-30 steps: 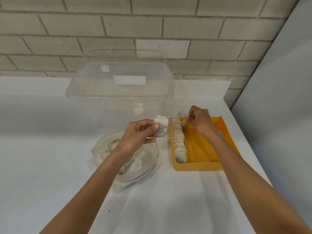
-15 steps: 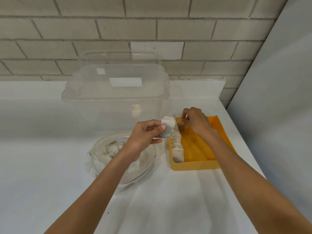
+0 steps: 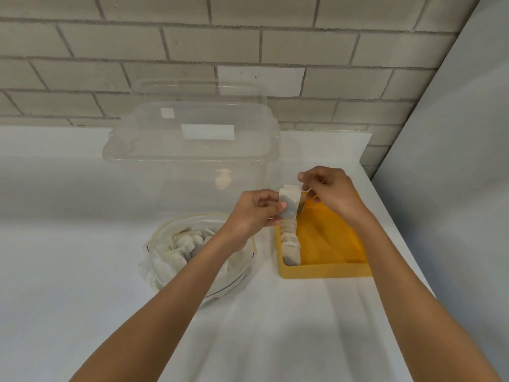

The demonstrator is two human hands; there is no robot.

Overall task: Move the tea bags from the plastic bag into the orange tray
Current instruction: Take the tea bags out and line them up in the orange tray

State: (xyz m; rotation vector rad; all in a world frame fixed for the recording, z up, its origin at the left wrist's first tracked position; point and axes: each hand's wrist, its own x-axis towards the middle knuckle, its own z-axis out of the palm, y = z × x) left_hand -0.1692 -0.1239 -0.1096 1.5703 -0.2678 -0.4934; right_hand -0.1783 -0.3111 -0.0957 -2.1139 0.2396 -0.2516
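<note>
Orange tray (image 3: 325, 270) sits on the white desk (image 3: 68, 271) at the right, with a row of tea bags (image 3: 289, 241) standing along its left wall, from the near corner toward the far one. The rest of the tray floor is bare. Just left of it lies the plastic bag (image 3: 154, 271), its mouth open upward and more pale loose tea bags (image 3: 187, 244) heaped inside.

The left hand (image 3: 253, 213) is above the gap between bag and tray, its fingers and thumb gripping a small bunch of tea bags (image 3: 289, 202) over the far left corner of the tray. The right hand (image 3: 333, 194) is just right of the bunch with its fingers curled at the bunch's far edge; whether they pinch a tea bag I cannot tell.

A clear lidded container (image 3: 192, 175) stands on the far side of the bag, before a grey brick wall (image 3: 192, 45).
</note>
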